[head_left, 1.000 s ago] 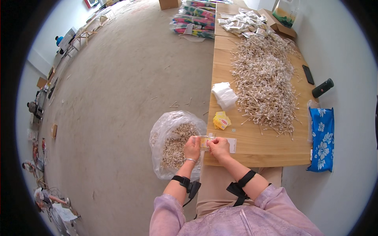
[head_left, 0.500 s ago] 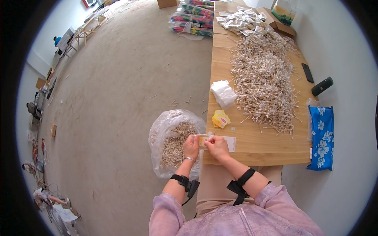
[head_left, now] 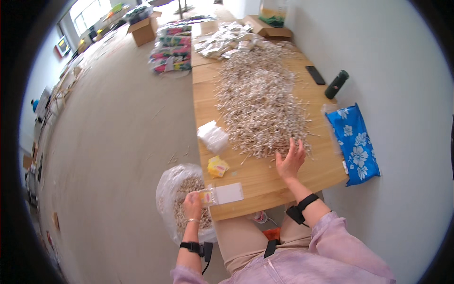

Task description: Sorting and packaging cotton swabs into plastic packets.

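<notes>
My left hand (head_left: 192, 206) is closed on a small clear bag with a yellow card in it (head_left: 206, 197), at the table's near left corner. A flat white card (head_left: 230, 193) lies on the wood just right of that bag. My right hand (head_left: 290, 164) is open, fingers spread, at the near edge of a big heap of cotton swabs (head_left: 260, 104). Its fingertips reach the loose swabs, and nothing shows in its grasp. Left of the heap lie a small pile of yellow cards (head_left: 218, 167) and a stack of clear plastic bags (head_left: 213, 137).
Beside the wooden table (head_left: 279, 187) stands a large clear sack of swabs (head_left: 165, 199). Filled packets (head_left: 227, 40) and a cardboard box (head_left: 267, 28) sit at the far end. Along the right lie a phone (head_left: 315, 75), a dark bottle (head_left: 336, 84) and a blue flowered pack (head_left: 355, 146).
Both hands were together on the small bag. My right hand has let go and moved right and away to the swab heap; my left keeps the bag. The view has shifted right.
</notes>
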The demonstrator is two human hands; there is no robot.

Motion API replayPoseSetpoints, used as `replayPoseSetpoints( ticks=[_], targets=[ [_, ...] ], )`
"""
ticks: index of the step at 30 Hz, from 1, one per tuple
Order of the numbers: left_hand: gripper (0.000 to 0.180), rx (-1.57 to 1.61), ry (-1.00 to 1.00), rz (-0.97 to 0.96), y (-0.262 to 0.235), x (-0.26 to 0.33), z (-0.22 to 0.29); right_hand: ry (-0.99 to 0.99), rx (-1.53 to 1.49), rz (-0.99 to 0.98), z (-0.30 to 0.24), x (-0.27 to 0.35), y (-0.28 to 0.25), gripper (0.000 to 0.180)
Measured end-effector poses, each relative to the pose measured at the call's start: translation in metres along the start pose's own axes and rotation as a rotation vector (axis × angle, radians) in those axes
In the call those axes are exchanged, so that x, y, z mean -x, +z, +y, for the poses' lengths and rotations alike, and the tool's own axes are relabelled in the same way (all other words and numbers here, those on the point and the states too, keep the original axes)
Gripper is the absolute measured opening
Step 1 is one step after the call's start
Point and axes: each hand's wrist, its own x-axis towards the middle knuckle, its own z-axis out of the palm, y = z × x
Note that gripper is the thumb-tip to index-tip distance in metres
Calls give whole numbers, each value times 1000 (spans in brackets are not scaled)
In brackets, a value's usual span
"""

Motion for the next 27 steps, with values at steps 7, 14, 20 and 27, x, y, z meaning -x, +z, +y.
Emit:
replayPoseSetpoints(
  ticks=[7, 14, 20, 27],
  targets=[
    [51, -500, 625, 396, 31, 16, 68, -49, 10, -299, 80, -45, -1, 64],
    [57, -411, 807, -298, 135, 60, 118, -244, -170, -333, 60, 28, -5, 45],
    [55, -459, 887, -333, 190, 63, 131, -585, -353, -496, 62, 36, -25, 42],
    [29, -343, 864, -242, 198, 52, 128, -140, -62, -188, 104, 3, -41, 45]
  ],
)
